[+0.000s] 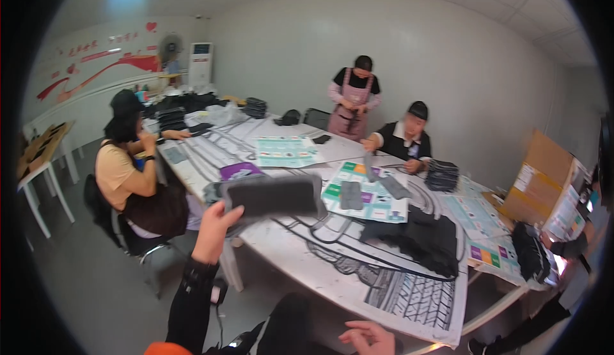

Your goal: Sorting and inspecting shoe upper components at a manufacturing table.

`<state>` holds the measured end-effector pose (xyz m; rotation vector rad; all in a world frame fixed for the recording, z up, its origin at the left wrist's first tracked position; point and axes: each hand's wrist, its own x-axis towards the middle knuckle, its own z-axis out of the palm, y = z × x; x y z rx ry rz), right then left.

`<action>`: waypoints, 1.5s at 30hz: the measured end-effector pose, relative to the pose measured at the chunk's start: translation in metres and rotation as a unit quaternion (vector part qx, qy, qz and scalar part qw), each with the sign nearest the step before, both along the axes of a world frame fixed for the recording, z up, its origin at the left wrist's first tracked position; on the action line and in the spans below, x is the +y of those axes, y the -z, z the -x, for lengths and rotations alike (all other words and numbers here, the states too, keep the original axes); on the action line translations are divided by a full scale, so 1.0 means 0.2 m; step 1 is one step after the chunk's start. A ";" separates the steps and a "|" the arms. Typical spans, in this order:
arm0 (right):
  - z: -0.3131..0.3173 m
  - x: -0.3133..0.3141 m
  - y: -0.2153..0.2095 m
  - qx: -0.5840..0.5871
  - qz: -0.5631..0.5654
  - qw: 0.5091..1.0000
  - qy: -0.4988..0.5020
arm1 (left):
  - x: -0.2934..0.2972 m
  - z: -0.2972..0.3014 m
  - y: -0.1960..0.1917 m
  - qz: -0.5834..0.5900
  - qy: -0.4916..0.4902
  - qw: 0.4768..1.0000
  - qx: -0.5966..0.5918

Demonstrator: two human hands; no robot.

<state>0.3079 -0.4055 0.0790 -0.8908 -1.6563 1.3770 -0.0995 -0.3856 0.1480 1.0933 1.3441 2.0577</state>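
The left hand (214, 227) is raised over the table (307, 272) edge, gripping 1 end of a flat grey pad (272, 196) held level. The right hand (368, 337) rests open, empty, low by the near edge. It looks mid-carry; setting the pad down needs a steady, level lowering.
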 end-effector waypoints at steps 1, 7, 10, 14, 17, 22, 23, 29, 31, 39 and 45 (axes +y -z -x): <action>-0.03 0.01 0.00 0.012 -0.003 1.000 0.015 | 0.06 0.08 -0.03 -0.003 -0.014 1.000 0.009; -0.10 0.03 0.04 -0.009 0.010 0.999 0.049 | 0.23 0.55 -0.02 0.006 -0.031 0.999 -0.016; -0.10 0.04 0.06 -0.014 -0.002 0.998 0.058 | 0.28 0.71 0.06 0.101 -0.077 0.992 0.001; -0.12 0.07 0.09 -0.010 0.017 0.998 0.067 | 0.32 0.71 0.06 0.293 -0.269 0.899 0.186; -0.15 0.10 0.11 -0.017 0.014 0.997 0.078 | 0.33 0.61 0.04 0.330 -0.391 0.809 0.291; -0.21 0.17 0.10 -0.006 0.023 0.993 0.113 | 0.37 0.42 0.07 0.210 -0.555 0.705 0.387; -0.23 0.20 0.10 -0.001 0.035 0.992 0.125 | 0.38 0.35 0.07 0.149 -0.528 0.727 0.413; -0.37 0.43 0.11 -0.070 -0.089 0.963 0.244 | 0.46 -0.24 0.32 -0.009 -0.131 0.885 0.447; -0.42 0.53 0.17 -0.038 -0.091 0.962 0.256 | 0.48 -0.45 0.43 -0.033 -0.007 0.906 0.423; -0.54 0.66 0.30 -0.039 -0.068 0.953 0.292 | 0.71 -0.80 0.75 0.084 0.224 0.926 0.292; -0.53 0.67 0.28 -0.037 -0.046 0.959 0.277 | 0.65 -0.81 0.69 0.109 0.185 0.944 0.249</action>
